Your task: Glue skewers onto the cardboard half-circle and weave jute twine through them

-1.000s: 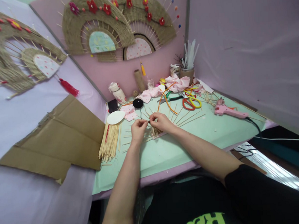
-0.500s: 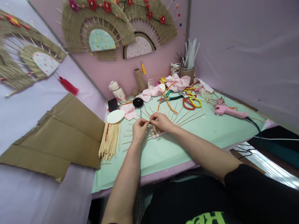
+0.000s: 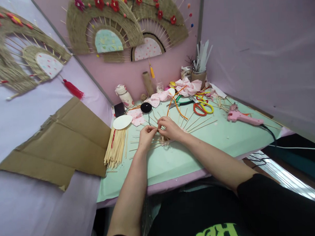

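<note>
Both my hands meet over a fan frame of thin bamboo sticks that spread out on the table. My left hand is closed in a pinch, and a strand of black yarn runs down to its fingertips. That strand comes from a black yarn ball lying just behind the frame. Close beside it, my right hand pinches at the same spot with its fingers bent. Pale loose string lies tangled at the frame's base, below my right hand. The fingers partly cover the yarn's end.
Bamboo sticks lie bundled at the left, near a white oval card and leaning cardboard. Behind are red-and-yellow scissors, green-handled pliers and a bottle. A pink glue gun with its cord is at right.
My right hand has risen slightly, its fingers still bent beside my left. The pale string under it has shifted and shows more loosely. My left hand stays nearly in place.
</note>
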Tool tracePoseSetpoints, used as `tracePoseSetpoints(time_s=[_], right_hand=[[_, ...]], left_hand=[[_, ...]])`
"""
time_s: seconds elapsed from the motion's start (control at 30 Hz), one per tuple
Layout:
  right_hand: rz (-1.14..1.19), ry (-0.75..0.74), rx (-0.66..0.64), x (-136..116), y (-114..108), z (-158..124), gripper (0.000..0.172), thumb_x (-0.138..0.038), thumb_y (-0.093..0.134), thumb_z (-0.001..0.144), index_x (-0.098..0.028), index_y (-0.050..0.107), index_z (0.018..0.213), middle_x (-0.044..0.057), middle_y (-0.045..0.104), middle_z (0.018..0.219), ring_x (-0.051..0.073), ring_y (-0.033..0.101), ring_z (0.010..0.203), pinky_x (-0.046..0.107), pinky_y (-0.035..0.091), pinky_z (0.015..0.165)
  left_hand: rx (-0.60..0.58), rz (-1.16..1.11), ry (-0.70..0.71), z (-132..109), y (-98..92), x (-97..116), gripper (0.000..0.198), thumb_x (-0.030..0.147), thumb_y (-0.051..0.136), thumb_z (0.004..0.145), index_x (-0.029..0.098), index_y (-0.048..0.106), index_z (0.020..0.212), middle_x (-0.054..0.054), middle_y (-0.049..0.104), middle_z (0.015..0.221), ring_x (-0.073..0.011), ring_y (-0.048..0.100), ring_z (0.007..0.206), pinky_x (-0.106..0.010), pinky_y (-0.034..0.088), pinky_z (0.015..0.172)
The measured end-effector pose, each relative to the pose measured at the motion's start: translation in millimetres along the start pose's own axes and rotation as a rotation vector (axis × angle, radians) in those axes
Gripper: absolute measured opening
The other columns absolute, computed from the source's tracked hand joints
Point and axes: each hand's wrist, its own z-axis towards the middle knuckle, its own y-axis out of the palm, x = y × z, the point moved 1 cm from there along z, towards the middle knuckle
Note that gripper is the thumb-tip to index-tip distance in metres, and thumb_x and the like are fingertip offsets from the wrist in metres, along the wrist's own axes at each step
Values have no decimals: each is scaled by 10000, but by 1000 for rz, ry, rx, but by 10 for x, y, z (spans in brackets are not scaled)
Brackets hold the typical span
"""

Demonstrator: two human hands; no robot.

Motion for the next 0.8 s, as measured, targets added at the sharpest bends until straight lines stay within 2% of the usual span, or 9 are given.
tracePoseSetpoints(time_s=[0.3,0.43,0.53,0.63,0.73,0.8], right_hand=[[-165,-126,-142,-52,-61,-2,119,-88,596,797,-182,603,725,59,606,904,189,502,886,294,408,771],[-157,-122,-161,-52,-66,-9,110,-90,600,797,-181,624,739,56,619,904,183,519,894,289,410,770],[-54,-65,-148,-45,-102,3,84,-108,613,790,-174,640,745,53,629,915,167,554,890,285,425,802],[46,67,-97,-33,-158,30,61,-134,614,786,-164,667,791,48,648,892,150,589,835,275,442,789],[88,216,-78,-17,-180,55,121,-148,579,811,-162,689,857,45,683,876,151,613,820,277,453,786],[136,260,-110,-6,-159,65,174,-149,527,849,-170,693,898,43,705,922,150,629,872,278,458,818]], left_hand=[[-57,-10,-50,5,-37,-17,214,285,733,587,140,609,685,5,605,585,-100,507,543,-218,358,532],[-47,2,-41,0,-36,-1,241,285,765,558,142,607,668,3,609,590,-103,515,555,-219,367,543],[-30,12,-11,-2,-38,7,239,287,769,559,146,606,663,7,611,602,-101,515,561,-219,370,549],[-19,28,31,4,-41,5,198,271,747,587,148,610,663,6,614,617,-102,524,573,-222,384,565],[-11,45,82,14,-42,2,152,251,719,620,152,615,671,7,614,623,-103,532,581,-222,390,573],[-7,58,117,18,-41,5,136,247,707,637,155,618,683,10,613,627,-103,531,584,-222,392,574]])
